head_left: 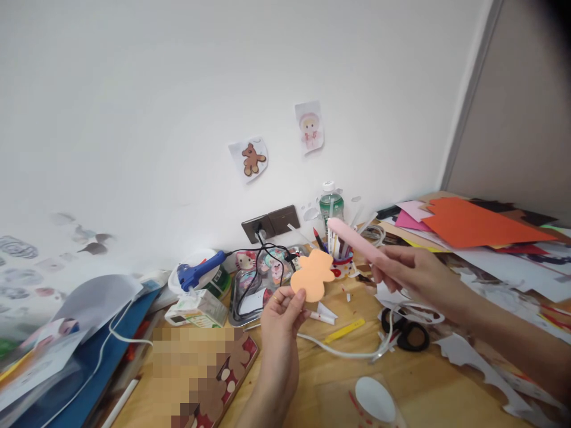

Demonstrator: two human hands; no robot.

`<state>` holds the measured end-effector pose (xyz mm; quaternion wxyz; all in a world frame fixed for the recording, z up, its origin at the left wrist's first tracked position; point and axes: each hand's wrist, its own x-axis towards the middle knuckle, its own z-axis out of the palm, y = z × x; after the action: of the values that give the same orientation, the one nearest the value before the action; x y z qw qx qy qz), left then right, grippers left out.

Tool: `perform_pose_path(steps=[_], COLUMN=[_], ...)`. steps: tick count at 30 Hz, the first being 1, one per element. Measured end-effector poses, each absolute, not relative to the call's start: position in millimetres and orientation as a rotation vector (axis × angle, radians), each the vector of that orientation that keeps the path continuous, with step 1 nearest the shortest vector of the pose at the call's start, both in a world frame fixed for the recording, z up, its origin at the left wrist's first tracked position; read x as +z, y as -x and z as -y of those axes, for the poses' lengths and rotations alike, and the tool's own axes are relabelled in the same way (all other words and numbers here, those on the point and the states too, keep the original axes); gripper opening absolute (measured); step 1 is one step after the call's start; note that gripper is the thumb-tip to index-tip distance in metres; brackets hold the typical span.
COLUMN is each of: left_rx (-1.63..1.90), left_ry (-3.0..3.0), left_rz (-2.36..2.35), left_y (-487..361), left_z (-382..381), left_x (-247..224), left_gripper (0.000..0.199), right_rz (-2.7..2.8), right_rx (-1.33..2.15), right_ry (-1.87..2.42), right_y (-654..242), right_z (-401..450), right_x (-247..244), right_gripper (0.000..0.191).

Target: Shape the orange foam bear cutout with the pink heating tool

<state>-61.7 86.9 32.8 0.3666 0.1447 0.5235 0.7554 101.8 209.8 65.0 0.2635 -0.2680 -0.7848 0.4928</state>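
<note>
My left hand [283, 315] pinches an orange paper cutout [314, 275] with rounded, bear-like lobes between thumb and fingers, held up over the wooden table [285, 380]. To its right, my right hand [401, 267] is closed around a pale pink stick-like object [354, 239], which points up and to the left. The pink object and the cutout are apart. Behind them stand a cup of pens [342, 264] and a bottle with a green label [331, 205]. Black-handled scissors [413, 336] lie below my right hand.
A blue glue gun [201, 270] and a metal tray [236, 315] with stickers sit at the back left. Coloured paper sheets [482, 223] are piled at the right. A white cable [343, 352] and yellow strip [344, 331] lie in front. Paper scraps [473, 356] spread at the right.
</note>
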Motion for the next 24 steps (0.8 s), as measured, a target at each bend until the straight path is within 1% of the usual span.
perform_pose_path(steps=[2, 8, 14, 17, 20, 24], left_rx=[1.932, 1.875, 1.850, 1.875, 1.876, 1.887], left_ry=[-0.342, -0.358, -0.427, -0.426, -0.432, -0.437], left_rz=[-1.348, -1.308, -1.310, -1.339, -1.336, -1.302], left_y=[63.8, 60.1, 54.4, 57.1, 62.2, 68.9], left_z=[-87.3, -86.8, -87.1, -88.5, -88.3, -85.4], left_x=[31.6, 28.8, 28.3, 27.7, 28.3, 30.8], left_gripper=[0.026, 0.025, 0.022, 0.026, 0.028, 0.020], right_rz=[2.109, 2.300, 2.396, 2.396, 2.354, 2.248], right_rx=[1.334, 1.358, 1.202, 1.180, 1.235, 1.253], right_ry=[0.733, 0.650, 0.690, 0.700, 0.710, 0.738], right_y=[-102.6, -97.4, -95.3, -96.2, -97.3, -99.4], right_z=[-211.8, -201.6, -198.7, -199.5, -201.3, -207.3], right_x=[65.5, 60.2, 54.5, 54.7, 56.4, 60.1], right_gripper=[0.032, 0.029, 0.028, 0.028, 0.028, 0.029])
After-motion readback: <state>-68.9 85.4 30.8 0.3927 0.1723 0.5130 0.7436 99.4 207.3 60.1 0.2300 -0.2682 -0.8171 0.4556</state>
